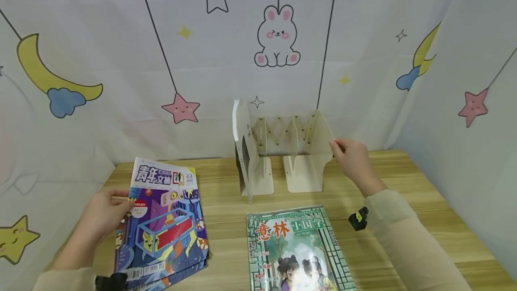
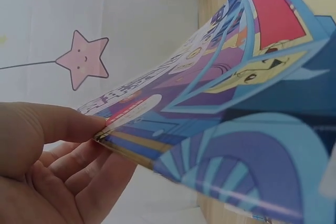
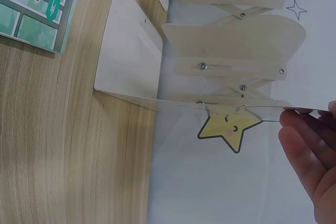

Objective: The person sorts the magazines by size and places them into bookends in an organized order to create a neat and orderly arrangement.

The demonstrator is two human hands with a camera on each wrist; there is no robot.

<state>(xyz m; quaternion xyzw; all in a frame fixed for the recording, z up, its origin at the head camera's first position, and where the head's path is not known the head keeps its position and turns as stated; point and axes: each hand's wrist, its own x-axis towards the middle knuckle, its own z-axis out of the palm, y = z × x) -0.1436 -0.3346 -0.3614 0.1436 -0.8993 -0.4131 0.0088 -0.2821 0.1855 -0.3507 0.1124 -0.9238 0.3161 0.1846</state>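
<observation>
Backdrop: a pale cloth (image 1: 226,57) printed with stars, moons, clouds and a rabbit hangs behind the work area. Table: a wood-grain surface (image 1: 226,237) extends forward from the cloth. Rack: a cream book rack (image 1: 307,169) stands upright toward the back of the table, its base plates apart and its upright panels joined by crossed strips with small bolts. Magazines: a blue-and-purple stack (image 1: 165,219), cover up, is to the left of the rack and apart from it; a second edge shows below the top cover. A green magazine (image 1: 295,246) lies on the table in front of the rack, its lower part cut off by the view. Hands: the left hand (image 1: 102,212) grasps the left edge of the stack, thumb over the cover and fingers beneath; whether the whole stack is clear of the table cannot be told. The right hand (image 1: 357,165) pinches the edge of the rack's right end panel between thumb and fingers. Wrist pieces: a small black device (image 1: 358,218) is at the right wrist, another (image 1: 111,282) at the left.
</observation>
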